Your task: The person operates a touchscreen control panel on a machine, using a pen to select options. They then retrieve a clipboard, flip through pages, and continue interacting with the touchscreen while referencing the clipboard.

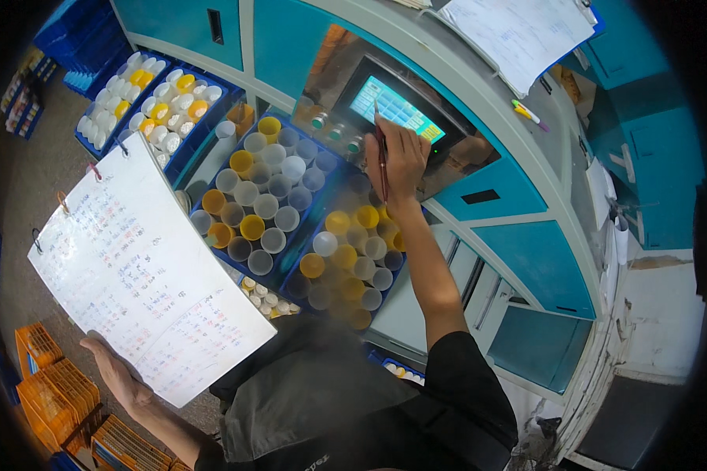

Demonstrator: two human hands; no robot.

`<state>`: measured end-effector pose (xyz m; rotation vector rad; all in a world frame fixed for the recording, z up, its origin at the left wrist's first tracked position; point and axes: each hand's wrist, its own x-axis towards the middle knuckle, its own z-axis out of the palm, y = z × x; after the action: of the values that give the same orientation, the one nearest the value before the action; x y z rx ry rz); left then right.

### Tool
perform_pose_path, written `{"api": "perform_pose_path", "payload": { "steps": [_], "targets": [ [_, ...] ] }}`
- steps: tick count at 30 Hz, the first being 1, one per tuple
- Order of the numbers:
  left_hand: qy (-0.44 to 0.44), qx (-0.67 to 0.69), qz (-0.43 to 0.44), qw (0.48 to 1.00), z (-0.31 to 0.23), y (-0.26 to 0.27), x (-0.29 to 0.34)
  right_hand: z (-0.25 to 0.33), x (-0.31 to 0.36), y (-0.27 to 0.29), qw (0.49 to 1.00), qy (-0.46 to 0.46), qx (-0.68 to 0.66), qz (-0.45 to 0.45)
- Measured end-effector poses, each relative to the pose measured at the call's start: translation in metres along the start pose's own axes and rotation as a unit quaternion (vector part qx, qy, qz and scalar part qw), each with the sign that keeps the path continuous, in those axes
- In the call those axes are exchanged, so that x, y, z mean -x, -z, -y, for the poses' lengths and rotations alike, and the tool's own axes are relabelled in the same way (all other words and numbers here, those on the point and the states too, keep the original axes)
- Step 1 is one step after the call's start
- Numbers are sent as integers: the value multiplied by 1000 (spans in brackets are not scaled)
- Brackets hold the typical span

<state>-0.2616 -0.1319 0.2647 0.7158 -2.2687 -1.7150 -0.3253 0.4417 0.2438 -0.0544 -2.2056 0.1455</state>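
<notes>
Two hands (122,377) (404,157), pen (382,153) in right, ring-bound sheets (149,275) (handwritten) in left

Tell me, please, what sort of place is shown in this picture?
Probably a factory floor or production workshop. A large teal machine has a built-in touch screen; beside it, blue crates hold rows of whitish and yellow cylinders. Orange crates show at lower left.

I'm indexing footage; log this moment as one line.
left hand: supporting ringed sheets | right hand: holding pen at screen | nearby: cups in blue crates
</notes>
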Motion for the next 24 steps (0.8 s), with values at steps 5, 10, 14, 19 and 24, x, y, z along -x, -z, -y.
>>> {"api": "perform_pose_path", "payload": {
  "steps": [5, 10, 14, 19, 24],
  "targets": [
    [59, 107, 30, 992, -8, -34, 15, 58, 32, 21, 935, -160, -290, 126],
    [69, 132, 115, 982, -35, -60, 34, 143, 63, 68, 550, -250, -642, 472],
    [-185, -37, -28, 982, -56, -74, 38, 170, 75, 67, 455, -360, -679, 450],
    [-524, -353, -120, 766, -88, -84, 60, 179, 89, 68, 405, -399, -717, 404],
    [-508, -398, 19, 764, -96, -114, 74, 175, 93, 76, 432, -401, -692, 417]
  ]
}}
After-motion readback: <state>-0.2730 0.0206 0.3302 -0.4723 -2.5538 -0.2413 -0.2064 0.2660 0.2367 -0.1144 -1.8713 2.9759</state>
